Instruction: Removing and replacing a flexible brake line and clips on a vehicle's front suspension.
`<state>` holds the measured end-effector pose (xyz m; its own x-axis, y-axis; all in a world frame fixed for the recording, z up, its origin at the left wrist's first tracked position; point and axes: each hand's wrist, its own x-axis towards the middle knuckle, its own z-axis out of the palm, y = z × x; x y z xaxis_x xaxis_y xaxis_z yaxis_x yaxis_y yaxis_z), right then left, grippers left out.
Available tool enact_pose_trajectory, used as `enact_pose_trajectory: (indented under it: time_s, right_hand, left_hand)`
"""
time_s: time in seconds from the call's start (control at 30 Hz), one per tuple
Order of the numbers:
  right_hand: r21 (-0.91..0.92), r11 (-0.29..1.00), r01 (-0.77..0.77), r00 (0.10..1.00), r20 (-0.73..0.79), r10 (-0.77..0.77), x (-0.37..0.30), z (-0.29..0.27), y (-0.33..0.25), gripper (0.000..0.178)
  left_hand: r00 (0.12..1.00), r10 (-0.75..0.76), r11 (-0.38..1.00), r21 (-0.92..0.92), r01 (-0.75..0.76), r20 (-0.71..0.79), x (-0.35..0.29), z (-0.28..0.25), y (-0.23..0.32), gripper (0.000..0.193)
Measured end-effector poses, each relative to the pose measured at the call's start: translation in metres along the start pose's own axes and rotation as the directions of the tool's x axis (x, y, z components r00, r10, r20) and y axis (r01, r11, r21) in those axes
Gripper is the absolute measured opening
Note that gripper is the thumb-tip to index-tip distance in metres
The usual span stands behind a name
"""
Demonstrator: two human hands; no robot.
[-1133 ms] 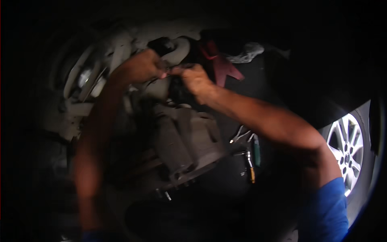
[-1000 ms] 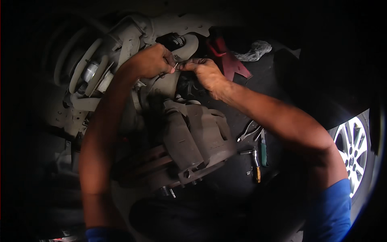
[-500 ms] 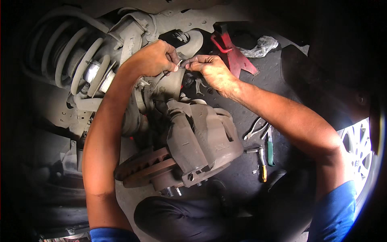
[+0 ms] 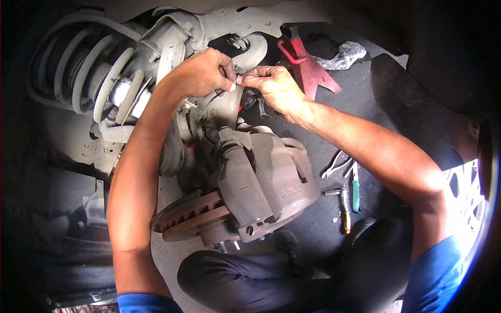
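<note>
My left hand (image 4: 211, 73) reaches in over the suspension with thumb and fingers pinched together. A thin dark wire (image 4: 213, 98) runs out below those fingertips, which appear to grip it. Close beside them, my right hand (image 4: 271, 86) is also pinched, its fingertips almost meeting the left ones. Whatever small piece lies between the right fingers is too small to make out. Below both hands sits a dusty brake caliper (image 4: 269, 177), mounted over a rusty brake disc (image 4: 190, 214). Left of my left forearm is a coil spring (image 4: 112, 81) around a shock absorber.
A red jack stand (image 4: 313, 68) stands on the floor beyond my right hand, near crumpled clear plastic (image 4: 344, 55). Pliers (image 4: 336, 164), a green-handled tool (image 4: 356, 193) and a ratchet with a yellow handle (image 4: 346, 214) lie right of the caliper. A wheel (image 4: 467, 193) is at far right.
My right hand has shifted slightly left, bringing its fingertips closer to the left hand's. The whole view has moved a little; the tools and car parts keep their places.
</note>
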<state>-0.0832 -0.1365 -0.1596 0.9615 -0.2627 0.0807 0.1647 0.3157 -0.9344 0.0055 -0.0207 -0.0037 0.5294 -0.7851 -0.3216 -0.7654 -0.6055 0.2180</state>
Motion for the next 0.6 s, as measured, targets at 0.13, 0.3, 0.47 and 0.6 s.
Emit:
enact_pose_trajectory:
  time_s: [0.13,0.3,0.47,0.6]
  right_hand:
    - [-0.035,0.993,0.116,0.992,-0.043,-0.118,0.000,0.002,0.006,0.029]
    - [-0.088,0.978,0.187,0.982,0.006,-0.188,0.002,-0.003,0.009,0.029]
    - [-0.162,0.954,0.253,0.967,0.008,-0.256,0.007,-0.003,0.011,0.026]
    - [-0.186,0.967,0.173,0.985,0.013,-0.173,0.006,-0.005,0.013,0.029]
  left_hand:
    - [0.999,-0.033,0.999,-0.011,0.032,-0.024,0.001,0.001,-0.001,0.022]
    - [0.998,-0.055,0.998,-0.031,0.055,0.001,0.000,-0.001,0.002,0.024]
    - [0.998,-0.055,0.998,-0.007,0.055,0.000,-0.001,-0.003,0.005,0.024]
    - [0.997,-0.071,0.997,-0.016,0.071,0.006,0.000,-0.002,0.003,0.025]
